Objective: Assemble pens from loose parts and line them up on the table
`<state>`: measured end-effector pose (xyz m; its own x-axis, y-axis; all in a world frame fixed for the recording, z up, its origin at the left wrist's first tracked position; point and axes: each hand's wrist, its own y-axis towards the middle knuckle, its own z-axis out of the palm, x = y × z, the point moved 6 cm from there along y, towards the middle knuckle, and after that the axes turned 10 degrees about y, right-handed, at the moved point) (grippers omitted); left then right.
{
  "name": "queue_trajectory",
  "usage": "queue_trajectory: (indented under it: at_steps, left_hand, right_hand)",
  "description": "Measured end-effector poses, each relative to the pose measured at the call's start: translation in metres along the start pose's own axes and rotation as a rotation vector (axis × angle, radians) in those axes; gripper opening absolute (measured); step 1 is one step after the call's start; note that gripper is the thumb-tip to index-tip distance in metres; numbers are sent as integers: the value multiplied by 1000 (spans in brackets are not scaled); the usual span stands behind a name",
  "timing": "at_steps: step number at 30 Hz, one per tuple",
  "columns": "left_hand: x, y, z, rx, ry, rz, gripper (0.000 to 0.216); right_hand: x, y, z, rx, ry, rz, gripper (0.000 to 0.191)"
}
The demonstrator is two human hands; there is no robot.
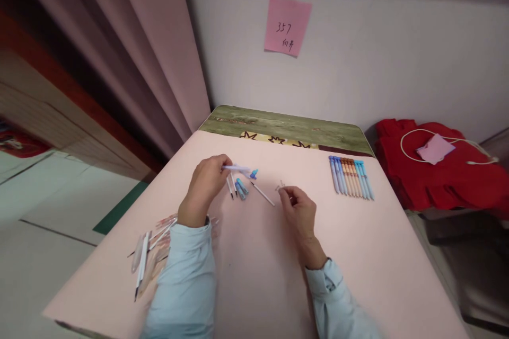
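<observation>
My left hand (207, 180) pinches a pale lavender pen barrel (235, 168), held level over the table. Close by it lie a small blue pen part (253, 174), blue pen pieces (240, 189) and two thin white refills with dark tips (230, 186). Another white refill (262, 194) rests between my hands. My right hand (298, 209) has thumb and index finger closed together at the tabletop, right beside some tiny thin pieces (280, 185), perhaps springs. Whether one of these is in the fingers I cannot make out.
A row of blue, brown and light-blue pens (350, 178) lies at the right. Left of my left forearm is a pile of refills and pen barrels (145, 259). A red cloth (437, 185) with a cable sits beyond the right table edge. A wall stands behind the table (262, 286).
</observation>
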<state>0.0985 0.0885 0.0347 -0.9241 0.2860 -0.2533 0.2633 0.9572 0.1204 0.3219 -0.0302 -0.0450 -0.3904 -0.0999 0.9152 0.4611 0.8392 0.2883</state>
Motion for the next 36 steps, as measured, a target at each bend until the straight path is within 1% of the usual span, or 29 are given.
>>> queue_trajectory:
  at_steps: [1, 3, 5, 6, 9, 14, 16, 18, 20, 21, 23, 24, 25, 26, 27, 29, 31, 33, 36]
  left_hand:
    - [-8, -2, -3, 11, -74, 35, 14]
    - [-28, -6, -3, 72, -239, 116, 13]
    - [-46, -9, 3, 162, -374, 176, 15]
    - [-53, -10, 8, 206, -419, 193, 17]
    - [-69, -11, 19, 279, -481, 206, 18]
    - [-87, -11, 32, 274, -599, 252, 15]
    - [-89, -9, 38, 278, -669, 247, 19]
    - [-84, -6, 41, 260, -718, 194, 32]
    - [-68, -1, 35, 162, -684, 95, 43]
    - [-57, 1, 28, 85, -616, 37, 43]
    - [-33, 2, 9, -78, -394, -78, 33]
    - [-22, 2, -1, -137, -264, -127, 27]
    - [-12, 1, -8, -168, -145, -165, 22]
    - [-4, 0, -12, -169, -48, -190, 19]
    - [2, 0, -13, -144, 25, -202, 17]
    - [11, 1, -4, -31, 116, -186, 16]
    - [14, 3, 13, 112, 162, -131, 15]
    - [13, 5, 30, 221, 170, -59, 16]
    - [9, 5, 44, 294, 159, 15, 26]
  right_hand:
    - [8, 3, -6, -19, -3, -53, 25]
    - [25, 8, -12, -1, -38, -197, 28]
    - [37, 10, -14, 50, -103, -321, 32]
    - [38, 10, -14, 71, -136, -359, 32]
    - [32, 11, -13, 93, -195, -384, 27]
    - [24, 11, -14, 74, -199, -379, 22]
    - [24, 12, -15, 65, -169, -353, 20]
    - [21, 14, -18, 64, -90, -290, 20]
    - [12, 18, -22, 29, 35, -182, 21]
    - [5, 19, -25, -6, 106, -112, 23]
    - [-12, 21, -32, -91, 235, 37, 27]
    - [-20, 21, -33, -123, 289, 103, 29]
    - [-27, 21, -34, -144, 336, 155, 31]
    - [-32, 20, -34, -156, 377, 191, 32]
    - [-35, 20, -33, -165, 410, 213, 33]
    - [-37, 18, -31, -172, 464, 240, 32]
    - [-38, 16, -27, -164, 515, 274, 32]
    - [-39, 14, -21, -127, 585, 324, 34]
    - [-41, 12, -12, -55, 686, 394, 36]
